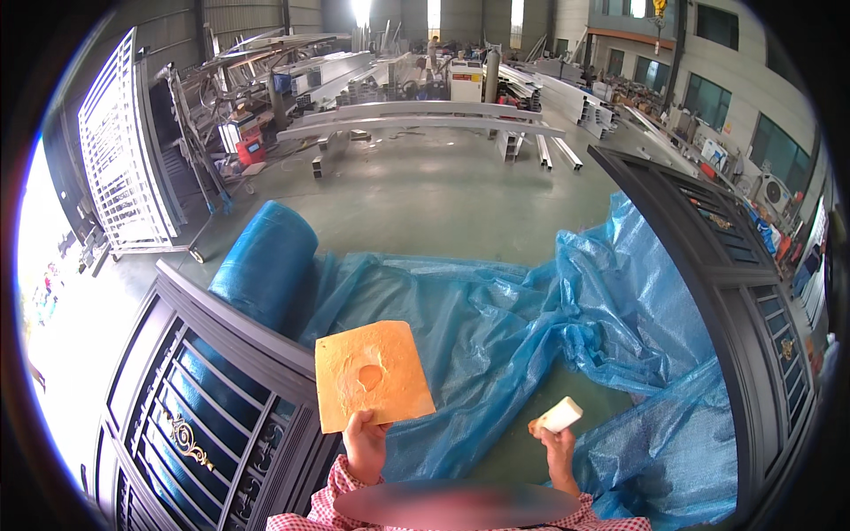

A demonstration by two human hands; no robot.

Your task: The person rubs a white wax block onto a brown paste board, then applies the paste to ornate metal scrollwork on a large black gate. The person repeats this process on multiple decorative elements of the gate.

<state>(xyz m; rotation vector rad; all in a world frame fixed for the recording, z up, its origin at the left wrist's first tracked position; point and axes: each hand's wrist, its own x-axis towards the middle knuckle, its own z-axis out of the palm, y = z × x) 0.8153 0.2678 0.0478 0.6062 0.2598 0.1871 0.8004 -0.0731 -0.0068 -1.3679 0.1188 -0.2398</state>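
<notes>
My left hand [364, 450] grips the lower edge of a flat square orange board [390, 358], thumb on top. Smeared paste-like material with a round patch in the middle covers the board's face. In my right hand [560, 456] is a small cream-white blade or block [561, 413] with an orange-brown end near the fingers; its exact kind is not clear. Both hands are raised in front of me, apart from each other. To the left stands a dark grey metal gate panel [288, 361] with bars and gold ornaments. A similar dark panel [722, 274] rises on the right.
Blue bubble wrap [478, 301] lies crumpled over the floor between the panels, with a thick roll [264, 257] at its left end. Long metal beams [416, 124] rest across supports farther off. A white barred frame [124, 159] on wheels stands at the far left.
</notes>
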